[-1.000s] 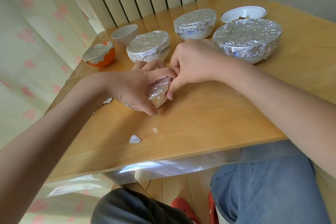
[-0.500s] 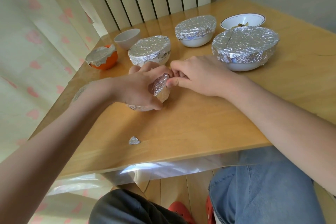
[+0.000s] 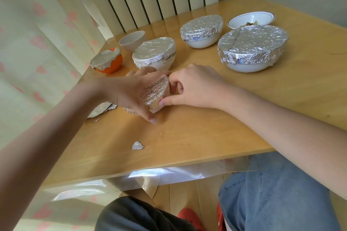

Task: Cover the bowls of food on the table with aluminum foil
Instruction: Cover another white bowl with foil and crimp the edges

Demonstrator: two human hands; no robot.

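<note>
Foil-covered bowls: five. Four stand at table's [image 3: 187, 137] twelve o'clock; one [image 3: 155, 92] centre, tilted, gripped by left hand [image 3: 129, 90], right hand [image 3: 195, 86] pinching its rim. Uncovered bowls: two. Foil scraps: two.

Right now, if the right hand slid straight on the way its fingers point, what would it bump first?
The right hand points leftward at the small foil-covered bowl, which its fingers already touch. Just beyond is the left hand gripping that bowl.

Bare forearms, no sleeves; blue jeans [image 3: 277, 197]; red clogs [image 3: 189, 217]; dark garment [image 3: 135, 214] at lap.
</note>
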